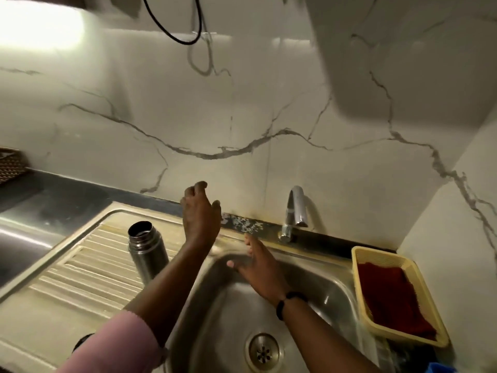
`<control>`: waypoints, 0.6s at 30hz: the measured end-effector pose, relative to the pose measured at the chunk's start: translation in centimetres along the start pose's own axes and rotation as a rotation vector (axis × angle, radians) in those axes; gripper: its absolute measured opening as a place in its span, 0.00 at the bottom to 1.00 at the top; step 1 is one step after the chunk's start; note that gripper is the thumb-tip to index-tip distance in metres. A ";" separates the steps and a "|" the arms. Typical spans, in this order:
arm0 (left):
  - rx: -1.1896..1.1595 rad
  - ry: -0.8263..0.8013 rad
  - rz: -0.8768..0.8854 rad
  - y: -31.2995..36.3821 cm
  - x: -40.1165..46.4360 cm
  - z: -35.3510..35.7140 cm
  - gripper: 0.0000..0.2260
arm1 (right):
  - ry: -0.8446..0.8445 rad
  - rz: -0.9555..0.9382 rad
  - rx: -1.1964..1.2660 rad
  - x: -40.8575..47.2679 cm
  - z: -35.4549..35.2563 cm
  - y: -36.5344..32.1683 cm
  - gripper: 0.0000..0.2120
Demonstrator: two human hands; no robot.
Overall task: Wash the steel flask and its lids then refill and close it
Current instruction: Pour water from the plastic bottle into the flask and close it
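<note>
The steel flask point(147, 251) stands upright and uncapped on the ribbed drainboard point(80, 267), left of the sink bowl. My left hand point(200, 214) is raised above the drainboard's back edge, to the right of the flask, fingers loosely curled, holding nothing. My right hand point(255, 270) hovers over the sink bowl point(317, 300) with fingers spread and empty. No lids are in view. The tap point(294, 211) stands at the back of the sink; I see no water running.
A yellow plastic basket point(357, 267) with a red cloth point(390, 294) in it rests on the sink's right rim. The drain point(263, 352) sits at the bowl's bottom. A woven basket point(10, 165) is at far left. A white appliance point(403, 49) hangs overhead.
</note>
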State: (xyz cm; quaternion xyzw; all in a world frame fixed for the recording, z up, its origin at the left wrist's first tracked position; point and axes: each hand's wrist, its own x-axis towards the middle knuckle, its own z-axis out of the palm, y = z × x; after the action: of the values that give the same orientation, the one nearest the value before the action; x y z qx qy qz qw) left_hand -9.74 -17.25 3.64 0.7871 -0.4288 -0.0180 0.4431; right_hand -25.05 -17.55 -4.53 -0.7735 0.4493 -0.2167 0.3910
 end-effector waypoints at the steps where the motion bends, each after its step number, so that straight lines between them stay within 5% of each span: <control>1: 0.080 -0.035 0.007 -0.3 1.1 -0.3 0.23 | -0.012 -0.009 -0.026 1.0 0.4 -0.6 0.43; 8: 0.343 -0.274 0.076 -4.1 6.8 -0.1 0.21 | -0.040 -0.011 -0.174 6.3 1.6 -1.8 0.48; 18: 0.302 -0.231 0.191 -3.9 5.5 1.1 0.11 | -0.074 -0.018 -0.075 7.2 1.7 -1.0 0.60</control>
State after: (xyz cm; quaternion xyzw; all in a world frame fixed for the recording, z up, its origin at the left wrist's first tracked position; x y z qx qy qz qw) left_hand -4.15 -20.82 2.11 0.7931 -0.5471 -0.0015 0.2678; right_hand -19.75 -22.84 -4.84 -0.7991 0.4354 -0.1743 0.3762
